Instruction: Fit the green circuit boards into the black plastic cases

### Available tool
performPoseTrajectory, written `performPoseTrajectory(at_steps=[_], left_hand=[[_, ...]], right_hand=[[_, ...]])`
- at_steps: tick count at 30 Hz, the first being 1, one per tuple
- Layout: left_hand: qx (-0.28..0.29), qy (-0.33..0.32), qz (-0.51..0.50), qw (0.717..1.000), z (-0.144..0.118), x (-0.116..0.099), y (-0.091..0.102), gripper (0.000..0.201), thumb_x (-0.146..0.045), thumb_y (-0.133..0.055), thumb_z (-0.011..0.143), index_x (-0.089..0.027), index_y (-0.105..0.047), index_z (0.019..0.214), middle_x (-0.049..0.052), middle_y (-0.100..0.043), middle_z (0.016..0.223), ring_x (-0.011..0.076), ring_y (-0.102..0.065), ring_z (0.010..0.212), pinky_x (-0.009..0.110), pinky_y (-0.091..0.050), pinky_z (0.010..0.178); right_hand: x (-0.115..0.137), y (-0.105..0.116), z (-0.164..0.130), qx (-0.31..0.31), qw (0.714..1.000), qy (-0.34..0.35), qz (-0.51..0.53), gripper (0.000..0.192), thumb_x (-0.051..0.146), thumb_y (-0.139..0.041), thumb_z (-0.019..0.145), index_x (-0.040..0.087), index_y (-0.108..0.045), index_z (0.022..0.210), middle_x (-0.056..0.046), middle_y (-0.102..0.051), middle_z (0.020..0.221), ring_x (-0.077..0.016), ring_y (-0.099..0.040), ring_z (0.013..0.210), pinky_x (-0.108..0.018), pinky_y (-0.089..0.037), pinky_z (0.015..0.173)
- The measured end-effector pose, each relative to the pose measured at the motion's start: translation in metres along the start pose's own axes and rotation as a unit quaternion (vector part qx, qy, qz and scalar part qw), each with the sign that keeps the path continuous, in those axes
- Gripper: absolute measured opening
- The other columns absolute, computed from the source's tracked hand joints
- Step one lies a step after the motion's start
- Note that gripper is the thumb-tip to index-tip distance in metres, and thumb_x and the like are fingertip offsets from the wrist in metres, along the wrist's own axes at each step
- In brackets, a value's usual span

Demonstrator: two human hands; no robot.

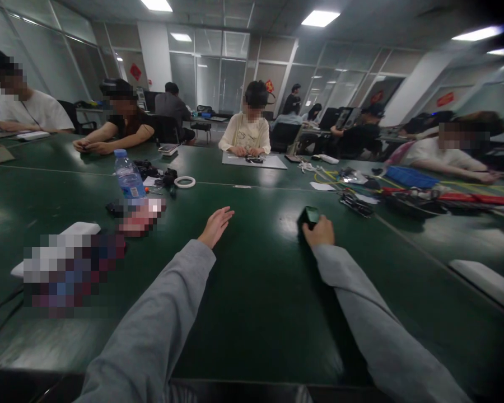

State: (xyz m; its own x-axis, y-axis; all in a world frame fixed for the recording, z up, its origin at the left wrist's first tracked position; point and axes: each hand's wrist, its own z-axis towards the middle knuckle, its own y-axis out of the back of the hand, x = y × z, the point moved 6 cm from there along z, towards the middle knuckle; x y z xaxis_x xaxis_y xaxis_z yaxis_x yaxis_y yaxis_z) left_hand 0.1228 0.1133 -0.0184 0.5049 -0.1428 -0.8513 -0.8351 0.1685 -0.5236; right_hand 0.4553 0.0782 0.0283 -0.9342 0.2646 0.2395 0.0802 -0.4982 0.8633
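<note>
Right across the room runs a long dark green table (252,313), its glossy top catching the ceiling lights, and several other people sit along its far edge bent over their own work. Two arms in grey sleeves reach forward over the near stretch of the table. Out to the left stands a clear water bottle (128,176) with a blue cap, upright, well apart from both hands; just beyond it lies a white roll of tape (185,182), flat on the green surface. Further right a clutter of tools and cables (403,193) spreads along the table, with a blue tray among it, near the right hand but not touching it. The left hand (215,225) hovers or rests low over bare table, palm turned inward, fingers stretched out straight and close together, holding nothing. The right hand (319,232) is closed over a small dark device (310,215), the fingers curled around its near side so that only its upper part shows above the knuckles. That device is dark green to black, boxy with rounded corners, smooth and slightly shiny, and it sits on the table right of centre, just in front of the right hand. Whether it is lifted or resting on the surface I cannot tell.
</note>
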Motion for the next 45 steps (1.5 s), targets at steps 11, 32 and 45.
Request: performPoseTrajectory(at_steps=[11,32,45], left_hand=[[-0.087,-0.098,0.017,0.991,0.015,0.002,0.008,0.023,-0.032,-0.054,0.084,-0.020,-0.061,0.102,0.005,-0.056,0.122,0.0168,-0.045,0.122,0.032,-0.028,0.108],[-0.069,-0.130,0.066,0.987,0.010,-0.002,0.007,0.043,-0.019,-0.070,0.068,-0.018,-0.056,0.108,0.007,-0.056,0.119,0.0177,-0.048,0.117,0.034,-0.033,0.105],[-0.074,-0.140,0.106,0.982,0.010,-0.003,0.009,0.041,-0.020,-0.070,0.068,-0.018,-0.060,0.107,0.007,-0.060,0.110,0.0172,-0.054,0.107,0.035,-0.037,0.100]], right_hand=[[0.179,-0.033,-0.080,0.084,0.897,0.363,0.238,0.065,0.043,-0.051,0.083,0.017,-0.029,0.139,-0.015,-0.050,0.118,-0.0292,-0.050,0.110,-0.050,-0.046,0.089],[0.163,-0.034,-0.066,0.065,0.910,0.313,0.264,0.045,0.031,-0.060,0.076,0.019,-0.046,0.117,-0.011,-0.051,0.108,-0.0274,-0.051,0.103,-0.046,-0.046,0.089],[0.156,-0.038,-0.058,0.077,0.889,0.278,0.355,0.047,0.022,-0.064,0.071,0.021,-0.046,0.114,-0.008,-0.052,0.110,-0.0228,-0.052,0.106,-0.042,-0.044,0.092]])
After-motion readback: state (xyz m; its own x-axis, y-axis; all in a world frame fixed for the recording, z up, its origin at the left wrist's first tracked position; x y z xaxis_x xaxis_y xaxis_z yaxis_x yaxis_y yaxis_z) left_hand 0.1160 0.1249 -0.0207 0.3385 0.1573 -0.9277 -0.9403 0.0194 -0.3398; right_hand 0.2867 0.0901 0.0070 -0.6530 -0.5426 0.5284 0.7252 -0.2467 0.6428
